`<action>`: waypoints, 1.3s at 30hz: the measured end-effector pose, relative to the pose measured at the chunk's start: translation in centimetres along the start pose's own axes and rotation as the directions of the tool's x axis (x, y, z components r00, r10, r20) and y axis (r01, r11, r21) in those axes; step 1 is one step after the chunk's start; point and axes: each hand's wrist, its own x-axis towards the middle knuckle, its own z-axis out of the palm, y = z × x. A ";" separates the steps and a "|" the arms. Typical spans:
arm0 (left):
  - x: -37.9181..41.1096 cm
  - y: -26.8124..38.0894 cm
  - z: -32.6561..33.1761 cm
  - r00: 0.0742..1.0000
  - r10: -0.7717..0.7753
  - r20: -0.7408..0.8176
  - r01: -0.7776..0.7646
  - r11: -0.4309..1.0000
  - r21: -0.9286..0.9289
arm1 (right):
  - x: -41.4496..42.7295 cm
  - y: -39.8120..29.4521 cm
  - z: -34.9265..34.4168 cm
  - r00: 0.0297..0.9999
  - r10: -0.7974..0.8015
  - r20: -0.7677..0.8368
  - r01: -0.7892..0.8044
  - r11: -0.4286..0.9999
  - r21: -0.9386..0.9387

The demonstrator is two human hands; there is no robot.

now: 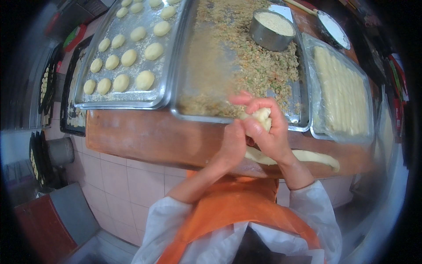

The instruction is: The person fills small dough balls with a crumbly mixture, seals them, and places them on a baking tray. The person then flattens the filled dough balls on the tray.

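A piece of pale dough (262, 116) sits gathered in my right hand (271, 132), its fingers curled around it over the front edge of the filling tray. My left hand (234, 140) presses against the dough from the left, its fingers mostly hidden behind the right hand. Below both hands, a long strip of dough (316, 156) lies on the wooden table (138, 132), partly covered by my right wrist. The metal tray (207, 118) just beyond holds crumbly filling (260, 72) with green and orange bits, heaped mostly on its right side.
At the left, a metal tray (125, 105) carries rows of round dough pieces (121, 82). A metal pot (268, 39) of pale crumbs stands in the filling. Plastic-covered dough strips (343, 95) fill a tray at the right, near a bowl of white powder (333, 29).
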 end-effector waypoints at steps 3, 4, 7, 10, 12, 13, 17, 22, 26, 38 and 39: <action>0.0 0.3 0.2 0.987 0.151 0.053 -0.160 0.954 0.253 | 0.1 0.9 -1.0 0.999 -0.024 0.040 0.021 0.996 0.082; 0.1 0.3 0.2 0.971 0.220 0.095 -0.239 0.907 0.347 | 0.1 0.9 -1.1 0.999 -0.016 0.041 0.013 0.996 0.089; 0.8 -0.4 1.2 0.889 0.453 -0.069 -0.419 0.865 0.276 | 0.3 0.5 -1.0 0.999 0.009 0.033 -0.010 1.000 0.028; 0.5 -1.3 -0.9 0.992 0.114 0.056 -0.121 0.985 0.127 | 0.3 -0.3 -0.6 0.999 0.029 0.044 -0.031 0.999 0.035; 0.3 -0.7 -0.9 0.990 0.056 0.132 -0.075 0.987 0.143 | 0.2 -0.7 -0.4 0.998 0.043 0.045 -0.044 0.998 0.039; 0.3 -0.3 -0.7 0.983 0.110 0.147 -0.139 0.969 0.203 | 0.1 -0.7 -0.4 0.998 0.049 0.043 -0.051 0.998 0.042; 0.8 0.2 0.1 0.898 0.407 0.165 -0.439 0.822 0.362 | -0.1 -0.3 -0.7 0.999 0.053 -0.004 -0.051 0.981 0.187; 1.0 -0.8 -0.7 0.985 0.156 0.077 -0.154 0.988 -0.027 | 0.3 -1.6 0.4 0.999 0.051 0.008 -0.051 0.991 0.123; 0.9 0.9 0.2 0.966 0.250 0.070 -0.257 0.958 0.128 | 0.0 -0.8 -0.3 0.997 0.069 0.044 -0.074 0.989 0.127; 0.6 2.0 -0.6 0.979 0.180 0.097 -0.201 0.933 0.298 | 0.2 -0.4 -0.9 0.999 0.034 0.038 -0.039 0.989 0.140; 0.6 1.7 0.1 0.947 0.315 0.066 -0.322 0.924 0.207 | 0.1 0.2 -1.4 0.998 0.032 0.056 -0.043 0.980 0.196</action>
